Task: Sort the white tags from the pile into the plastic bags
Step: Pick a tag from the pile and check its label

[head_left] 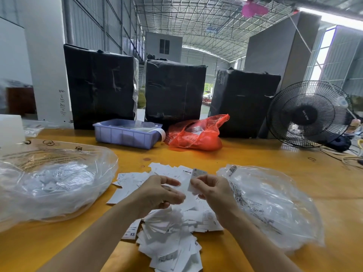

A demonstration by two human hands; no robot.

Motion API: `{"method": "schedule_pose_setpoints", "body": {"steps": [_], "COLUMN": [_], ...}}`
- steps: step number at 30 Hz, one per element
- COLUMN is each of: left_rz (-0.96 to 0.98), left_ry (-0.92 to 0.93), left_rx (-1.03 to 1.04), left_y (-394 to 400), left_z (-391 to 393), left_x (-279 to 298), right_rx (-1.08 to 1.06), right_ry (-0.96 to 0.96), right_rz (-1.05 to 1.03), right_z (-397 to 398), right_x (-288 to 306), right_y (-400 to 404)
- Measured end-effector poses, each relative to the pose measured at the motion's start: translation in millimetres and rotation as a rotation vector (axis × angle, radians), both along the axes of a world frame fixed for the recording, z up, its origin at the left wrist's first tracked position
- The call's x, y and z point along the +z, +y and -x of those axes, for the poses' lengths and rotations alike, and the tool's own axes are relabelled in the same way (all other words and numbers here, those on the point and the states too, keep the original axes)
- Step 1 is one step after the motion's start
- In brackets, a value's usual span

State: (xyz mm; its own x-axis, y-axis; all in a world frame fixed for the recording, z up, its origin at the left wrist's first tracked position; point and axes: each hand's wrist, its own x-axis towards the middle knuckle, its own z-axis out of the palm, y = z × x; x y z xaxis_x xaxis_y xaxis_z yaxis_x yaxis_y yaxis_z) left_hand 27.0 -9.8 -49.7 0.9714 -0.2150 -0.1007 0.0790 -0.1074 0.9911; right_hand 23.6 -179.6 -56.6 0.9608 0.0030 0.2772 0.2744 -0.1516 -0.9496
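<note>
Pinching tag point(197, 178) by its lower edge, your right hand point(211, 191) held it upright over pile point(172, 222). Your left hand point(160, 194) had fingers curled round another white slip, thumb on top. Both hands hovered above pile's middle. Tags looked paper-light, thin, floppy, prone to cling together; best taken at one edge or corner. Pile sat on table point(275, 163) between two clear bags: left bag point(49, 183) already holding tags, right bag point(275, 207) lying beside your right wrist.
</note>
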Motion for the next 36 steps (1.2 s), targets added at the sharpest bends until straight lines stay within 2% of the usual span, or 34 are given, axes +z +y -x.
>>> {"method": "schedule_pose_setpoints", "body": {"steps": [3, 9, 14, 16, 19, 23, 27, 31, 36], "left_rz": [0.057, 0.426, 0.622, 0.636, 0.601, 0.416, 0.211, 0.059, -0.053], "left_ry": [0.020, 0.078, 0.095, 0.066, 0.015, -0.069, -0.085, -0.142, -0.194], "left_rx": [0.114, 0.361, 0.335, 0.348, 0.386, 0.382, 0.280, 0.197, 0.136], "left_y": [1, -9, -26, -31, -28, -11, 1, 2, 0], "left_z": [-3, -6, 3, 4, 2, -1, -3, -3, -3], "left_x": [-1, 2, -1, -3, -3, -2, -4, -6, -7], "right_rx": [-0.023, 0.107, 0.070, 0.111, 0.159, -0.013, -0.054, -0.067, -0.074], "right_ry": [0.056, 0.133, 0.134, 0.128, 0.069, -0.102, -0.091, -0.217, -0.269], "right_rz": [-0.085, 0.002, -0.164, -0.127, 0.021, 0.170, 0.116, 0.271, 0.329], "right_z": [-1, 3, 4, 5, 9, 4, -4, -6, -5], "right_x": [2, -4, -8, -8, -8, -6, -3, -2, -2], "right_y": [-1, 8, 16, 17, 18, 4, -9, -9, -6]}}
